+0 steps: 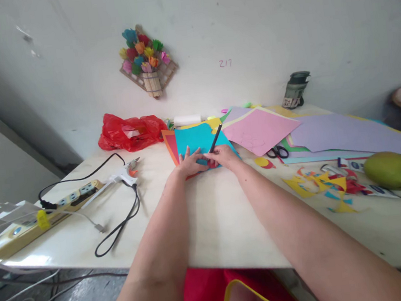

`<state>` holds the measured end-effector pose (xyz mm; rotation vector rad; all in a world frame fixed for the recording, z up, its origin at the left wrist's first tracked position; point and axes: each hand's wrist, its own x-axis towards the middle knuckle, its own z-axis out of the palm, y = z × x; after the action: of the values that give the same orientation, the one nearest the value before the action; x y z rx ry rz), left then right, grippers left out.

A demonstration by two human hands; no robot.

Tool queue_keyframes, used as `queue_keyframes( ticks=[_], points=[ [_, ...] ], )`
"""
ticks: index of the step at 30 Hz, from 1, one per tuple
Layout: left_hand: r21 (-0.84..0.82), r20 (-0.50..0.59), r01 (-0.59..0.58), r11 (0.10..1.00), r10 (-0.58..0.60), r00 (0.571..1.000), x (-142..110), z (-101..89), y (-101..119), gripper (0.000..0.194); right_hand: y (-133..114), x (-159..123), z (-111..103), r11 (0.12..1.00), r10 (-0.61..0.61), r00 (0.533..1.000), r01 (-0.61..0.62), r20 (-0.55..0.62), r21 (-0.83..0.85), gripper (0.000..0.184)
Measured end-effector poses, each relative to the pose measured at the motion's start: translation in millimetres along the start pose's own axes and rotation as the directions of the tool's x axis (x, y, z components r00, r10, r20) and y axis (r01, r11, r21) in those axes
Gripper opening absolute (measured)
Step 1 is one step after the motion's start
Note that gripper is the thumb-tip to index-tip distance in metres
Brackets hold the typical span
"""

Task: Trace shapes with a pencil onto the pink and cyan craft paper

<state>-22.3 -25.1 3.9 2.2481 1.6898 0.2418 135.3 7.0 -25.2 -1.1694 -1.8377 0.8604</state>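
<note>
My left hand point(190, 163) lies flat with fingers spread, pressing on a small red paper piece point(212, 164) at the near edge of a blue paper sheet point(195, 140). My right hand point(225, 156) is closed around a black pen point(215, 138), whose tip meets the red piece while its shaft leans away over the blue sheet. An orange sheet point(169, 144) sticks out from under the blue one.
A pink sheet point(259, 129), purple sheet point(343, 134), black scissors point(277, 152) and paper scraps point(320, 185) lie to the right, with a green mango point(394, 171). Left: glue gun point(127, 172), power strip point(71, 196), red plastic bag point(129, 131).
</note>
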Motion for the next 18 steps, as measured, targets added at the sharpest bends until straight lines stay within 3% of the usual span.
queue_keyframes(
  ticks=[18],
  points=[
    [0.014,0.025,0.009,1.0,-0.009,1.0,-3.7,-3.9,3.6,0.053,4.8,4.5,0.9,0.992,-0.018,1.0,0.019,0.005,-0.127,0.033]
  ],
)
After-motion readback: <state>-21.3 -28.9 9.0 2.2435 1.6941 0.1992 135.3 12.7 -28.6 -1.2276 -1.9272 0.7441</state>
